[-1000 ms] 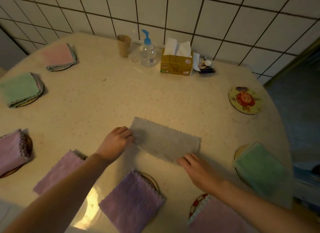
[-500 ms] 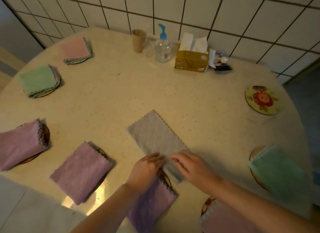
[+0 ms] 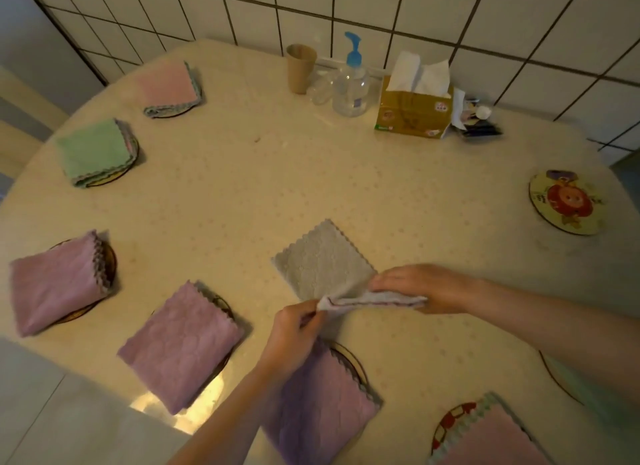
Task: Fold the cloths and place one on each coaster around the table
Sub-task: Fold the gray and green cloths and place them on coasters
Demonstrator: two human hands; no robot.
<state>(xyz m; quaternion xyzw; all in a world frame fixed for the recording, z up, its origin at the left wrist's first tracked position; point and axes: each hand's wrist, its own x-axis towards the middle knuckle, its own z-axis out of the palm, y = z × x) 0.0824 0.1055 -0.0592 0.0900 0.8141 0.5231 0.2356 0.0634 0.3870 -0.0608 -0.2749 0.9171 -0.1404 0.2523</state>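
In the head view we have both hands on the grey cloth [image 3: 322,264] near the middle of the table [image 3: 311,174]. A second ago it lay flat as a long strip with one hand at each end; half a second ago both hands met at its near end; now that near edge is lifted and doubled over, so we judge the second fold has begun and the cloth is turning from a strip into a square. Our left hand [image 3: 294,333] has its fingers pinched together on the near corner, and our right hand [image 3: 419,286] has its fingers clamped on the raised folded edge beside it. The far half of the cloth lies flat on the table, pale grey and nubbly with a zigzag trimmed border, while the lifted part shows a lighter underside with a darker seam. Folded cloths already sit on the other coasters we can see, so we judge this one is meant for the bare coaster [image 3: 568,203] at the right, well apart from our hands.
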